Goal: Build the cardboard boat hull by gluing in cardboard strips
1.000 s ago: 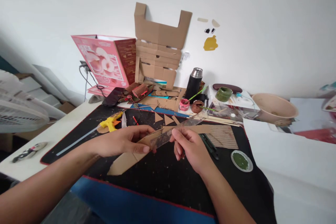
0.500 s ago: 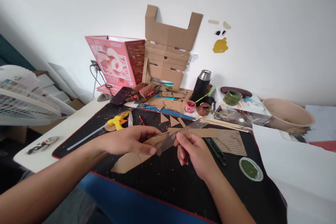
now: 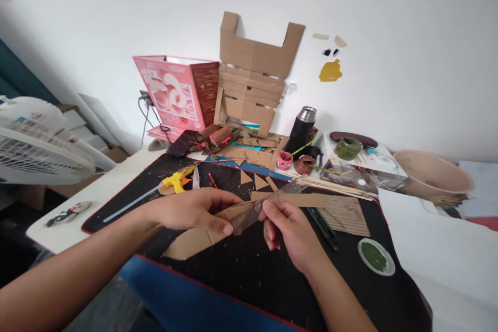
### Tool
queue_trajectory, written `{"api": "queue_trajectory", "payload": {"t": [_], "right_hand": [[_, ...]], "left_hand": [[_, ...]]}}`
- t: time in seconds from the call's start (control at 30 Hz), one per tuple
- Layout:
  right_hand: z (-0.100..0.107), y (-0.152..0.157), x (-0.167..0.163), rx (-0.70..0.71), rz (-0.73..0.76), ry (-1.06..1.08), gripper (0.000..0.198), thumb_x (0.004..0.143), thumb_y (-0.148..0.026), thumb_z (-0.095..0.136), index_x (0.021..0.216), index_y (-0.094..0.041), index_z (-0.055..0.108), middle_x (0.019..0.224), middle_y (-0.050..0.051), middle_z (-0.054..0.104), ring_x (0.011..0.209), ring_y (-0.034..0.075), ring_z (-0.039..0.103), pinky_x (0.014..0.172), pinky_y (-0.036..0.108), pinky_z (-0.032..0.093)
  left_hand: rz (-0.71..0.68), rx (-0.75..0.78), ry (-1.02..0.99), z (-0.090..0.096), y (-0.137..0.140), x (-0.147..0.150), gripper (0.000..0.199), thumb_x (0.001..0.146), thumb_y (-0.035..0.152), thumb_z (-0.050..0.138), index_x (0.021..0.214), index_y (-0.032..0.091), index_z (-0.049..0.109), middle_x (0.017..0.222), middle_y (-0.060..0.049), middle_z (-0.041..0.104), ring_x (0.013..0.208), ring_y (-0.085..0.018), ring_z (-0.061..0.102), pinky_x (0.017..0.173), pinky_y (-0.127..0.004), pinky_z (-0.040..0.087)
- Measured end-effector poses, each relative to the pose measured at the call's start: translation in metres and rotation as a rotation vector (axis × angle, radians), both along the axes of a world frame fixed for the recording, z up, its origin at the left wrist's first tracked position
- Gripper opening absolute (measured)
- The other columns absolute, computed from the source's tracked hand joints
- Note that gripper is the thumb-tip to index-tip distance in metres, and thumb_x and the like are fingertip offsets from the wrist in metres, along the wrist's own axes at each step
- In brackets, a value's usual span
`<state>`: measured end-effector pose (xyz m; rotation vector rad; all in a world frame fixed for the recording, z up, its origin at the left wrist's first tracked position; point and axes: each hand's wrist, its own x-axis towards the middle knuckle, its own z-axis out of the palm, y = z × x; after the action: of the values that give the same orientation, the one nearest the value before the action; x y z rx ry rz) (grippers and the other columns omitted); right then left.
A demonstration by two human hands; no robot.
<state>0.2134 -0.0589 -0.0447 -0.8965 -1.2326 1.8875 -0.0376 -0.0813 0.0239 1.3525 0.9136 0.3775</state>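
My left hand [image 3: 198,210] is closed on a pointed piece of cardboard [image 3: 190,244], thumb on top, holding it above the black mat [image 3: 249,275]. In my right hand [image 3: 290,231] a clear ruler [image 3: 249,219], smudged, is pinched between thumb and fingers. It slants up to the right, and its near end lies against the cardboard by my left fingertips. Beyond the ruler is a flat cardboard strip [image 3: 309,200]. A dark green utility knife [image 3: 322,228] lies just right of my right hand, beside corrugated cardboard [image 3: 350,215].
A yellow glue gun [image 3: 177,180] and small cardboard triangles [image 3: 260,182] lie farther back. Paint jars [image 3: 304,165], a black flask [image 3: 300,132] and a pink box [image 3: 175,91] stand along the wall. A lid of green paint [image 3: 376,256] sits at right; a fan [image 3: 42,150] is at left.
The whole view has shifted slightly, so things appear a little farther right and lower. Both hands keep their grips on the cardboard and the ruler, with hardly any movement.
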Motion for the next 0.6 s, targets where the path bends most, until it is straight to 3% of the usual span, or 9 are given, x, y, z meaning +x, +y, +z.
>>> {"api": "queue_trajectory", "payload": {"t": [0.6], "right_hand": [[-0.0026, -0.0021, -0.0038, -0.047, -0.023, 0.027, 0.060, 0.079, -0.075, 0.083, 0.077, -0.017, 0.065, 0.047, -0.006, 0.054, 0.036, 0.009, 0.051, 0.037, 0.019, 0.028]], "left_hand": [[0.027, -0.037, -0.007, 0.0032, 0.0004, 0.0015, 0.051, 0.081, 0.041, 0.092, 0.125, 0.022, 0.074, 0.114, -0.004, 0.078, 0.101, -0.021, 0.069, 0.087, -0.027, 0.051]]}}
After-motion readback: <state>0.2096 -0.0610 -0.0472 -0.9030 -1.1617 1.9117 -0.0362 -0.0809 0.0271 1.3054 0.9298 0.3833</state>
